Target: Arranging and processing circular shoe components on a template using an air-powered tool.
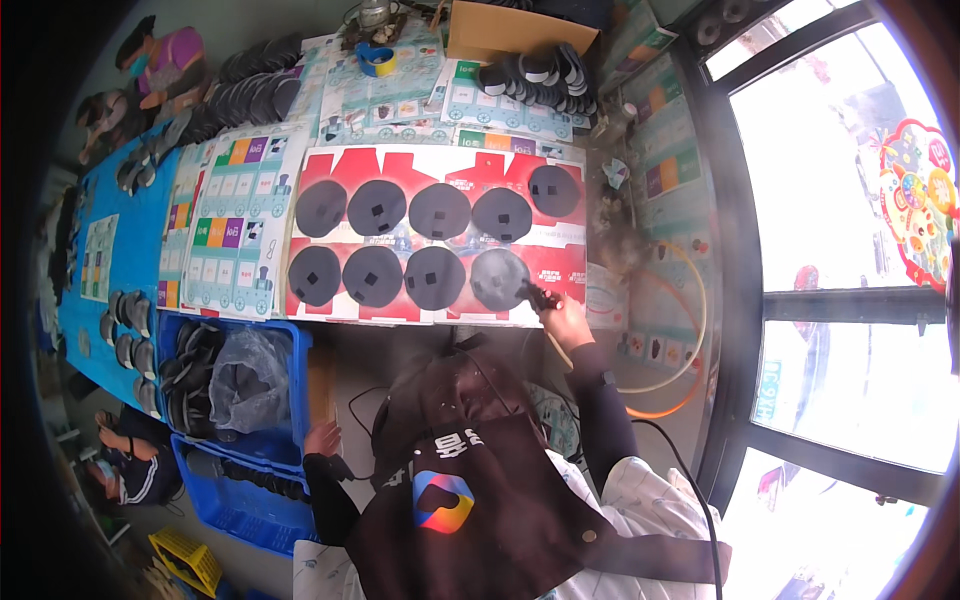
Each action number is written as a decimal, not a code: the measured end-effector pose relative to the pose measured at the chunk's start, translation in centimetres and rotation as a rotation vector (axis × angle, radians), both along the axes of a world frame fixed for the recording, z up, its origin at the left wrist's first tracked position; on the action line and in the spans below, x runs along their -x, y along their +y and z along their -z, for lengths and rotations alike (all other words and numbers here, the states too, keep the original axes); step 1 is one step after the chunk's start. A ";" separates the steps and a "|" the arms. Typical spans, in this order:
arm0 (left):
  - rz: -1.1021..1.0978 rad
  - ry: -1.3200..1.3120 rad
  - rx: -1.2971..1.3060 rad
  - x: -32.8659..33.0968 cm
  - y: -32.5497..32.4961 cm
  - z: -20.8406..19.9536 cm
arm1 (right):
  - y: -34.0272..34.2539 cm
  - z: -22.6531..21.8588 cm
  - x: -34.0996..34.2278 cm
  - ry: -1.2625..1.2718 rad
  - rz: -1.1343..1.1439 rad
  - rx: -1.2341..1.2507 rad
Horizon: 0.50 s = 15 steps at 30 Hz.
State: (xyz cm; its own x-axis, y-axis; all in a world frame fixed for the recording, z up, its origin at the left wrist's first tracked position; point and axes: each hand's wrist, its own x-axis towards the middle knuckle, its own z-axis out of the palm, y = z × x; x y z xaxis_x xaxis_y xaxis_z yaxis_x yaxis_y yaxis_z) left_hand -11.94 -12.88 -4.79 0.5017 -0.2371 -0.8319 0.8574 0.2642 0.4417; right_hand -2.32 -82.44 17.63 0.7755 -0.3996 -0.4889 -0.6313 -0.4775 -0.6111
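On a red-and-white sheet lie nine dark discs in two rows, most bearing a small black square. The right hand is closed around a dark tool, its tip at the right edge of the lower row's last, paler disc; contact cannot be told. The left hand hangs below the table, just beside a blue crate; whether its fingers grip anything cannot be told.
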 end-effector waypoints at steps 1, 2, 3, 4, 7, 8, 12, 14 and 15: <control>-0.001 0.002 -0.003 0.4 0.3 0.0 | 0.4 0.3 -0.3 -0.060 0.082 -0.012; 0.037 -0.051 0.034 1.0 0.5 0.2 | 1.0 -0.5 -0.8 -0.127 0.087 -0.079; 0.080 -0.107 0.073 1.3 0.6 0.3 | 1.0 -1.3 -1.0 -0.127 0.087 -0.078; 0.080 -0.107 0.074 1.5 0.7 0.5 | 1.1 -2.1 -1.2 -0.027 0.007 -0.157; 0.048 -0.069 0.106 1.9 0.8 0.8 | 0.5 -0.8 -0.5 0.070 -0.101 -0.117; 0.254 -0.302 -0.015 1.9 0.7 0.8 | 0.1 -0.1 -0.3 -0.008 -0.103 0.017; -0.193 0.148 -0.006 3.5 0.0 0.2 | 1.1 -1.6 -0.6 -0.013 -0.122 -0.006; -0.165 0.171 -0.092 2.8 -1.6 -0.7 | 1.8 -4.3 -1.4 0.199 -0.187 -0.093; -0.152 0.194 -0.189 2.8 -1.8 -0.9 | 1.3 -3.4 -1.2 0.196 -0.187 -0.093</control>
